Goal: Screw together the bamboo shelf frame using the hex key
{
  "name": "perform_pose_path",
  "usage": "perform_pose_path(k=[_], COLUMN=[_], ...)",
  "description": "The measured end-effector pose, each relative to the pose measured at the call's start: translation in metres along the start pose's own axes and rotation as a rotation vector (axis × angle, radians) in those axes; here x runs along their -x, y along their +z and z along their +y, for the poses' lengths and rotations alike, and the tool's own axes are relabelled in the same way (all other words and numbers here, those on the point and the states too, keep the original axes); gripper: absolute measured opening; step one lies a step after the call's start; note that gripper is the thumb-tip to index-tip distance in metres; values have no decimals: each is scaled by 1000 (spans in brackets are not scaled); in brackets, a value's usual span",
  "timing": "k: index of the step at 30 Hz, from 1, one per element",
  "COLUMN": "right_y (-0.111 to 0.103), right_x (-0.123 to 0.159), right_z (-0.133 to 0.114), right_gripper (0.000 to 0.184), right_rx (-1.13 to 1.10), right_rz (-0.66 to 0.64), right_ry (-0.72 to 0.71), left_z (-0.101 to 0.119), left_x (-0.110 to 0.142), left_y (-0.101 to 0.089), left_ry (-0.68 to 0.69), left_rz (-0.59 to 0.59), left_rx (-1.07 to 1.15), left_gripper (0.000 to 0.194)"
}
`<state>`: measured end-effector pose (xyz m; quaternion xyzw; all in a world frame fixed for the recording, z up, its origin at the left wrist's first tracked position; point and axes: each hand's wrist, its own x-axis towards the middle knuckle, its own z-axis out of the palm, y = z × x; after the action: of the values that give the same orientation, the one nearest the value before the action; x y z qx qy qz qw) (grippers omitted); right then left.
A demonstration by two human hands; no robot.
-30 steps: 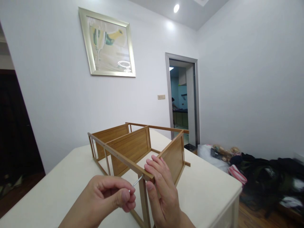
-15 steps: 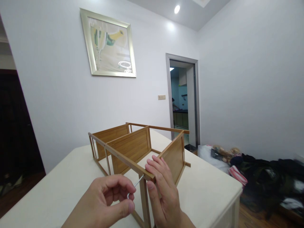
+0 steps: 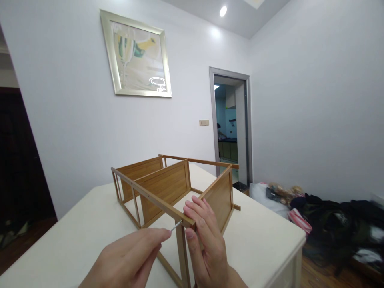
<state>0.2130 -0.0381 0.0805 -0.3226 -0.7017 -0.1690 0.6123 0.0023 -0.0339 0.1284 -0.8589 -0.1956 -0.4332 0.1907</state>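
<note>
A wooden shelf rack [image 3: 166, 184] lies on its side on the cream table, its shelf boards standing upright between the rails. My left hand [image 3: 129, 256] is closed around a thin metal hex key [image 3: 176, 226]. The key's tip meets the side rail near its front end, and its other end is hidden in my fingers. My right hand [image 3: 207, 240] grips that same rail end, fingers over the top and thumb on the near side.
The cream table [image 3: 255, 248] has its right corner and edge in view. Beyond it, a pile of dark clothes and bags [image 3: 339, 224] lies at the right. A doorway [image 3: 231, 128] opens behind, and a framed picture [image 3: 138, 56] hangs on the wall.
My left hand has turned over, so its back now faces up and the fingers close over the hex key's bent end. My right hand and the rack have stayed put.
</note>
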Motion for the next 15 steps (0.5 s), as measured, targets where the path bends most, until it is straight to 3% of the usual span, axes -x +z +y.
perform_pose_path(k=[5, 9, 11, 15], right_y=[0, 0, 0, -1], right_x=[0, 0, -1, -2], right_z=[0, 0, 1, 1], right_gripper=[45, 45, 44, 43], right_rx=[-2, 0, -3, -2], right_rz=[2, 6, 8, 14], right_ry=[1, 2, -4, -7], left_z=[5, 2, -2, -9], left_x=[3, 3, 3, -1], left_y=[-7, -5, -3, -3], left_ry=[227, 360, 315, 63], left_rz=[3, 46, 42, -20], left_rx=[-231, -272, -200, 79], left_gripper=[32, 29, 30, 31])
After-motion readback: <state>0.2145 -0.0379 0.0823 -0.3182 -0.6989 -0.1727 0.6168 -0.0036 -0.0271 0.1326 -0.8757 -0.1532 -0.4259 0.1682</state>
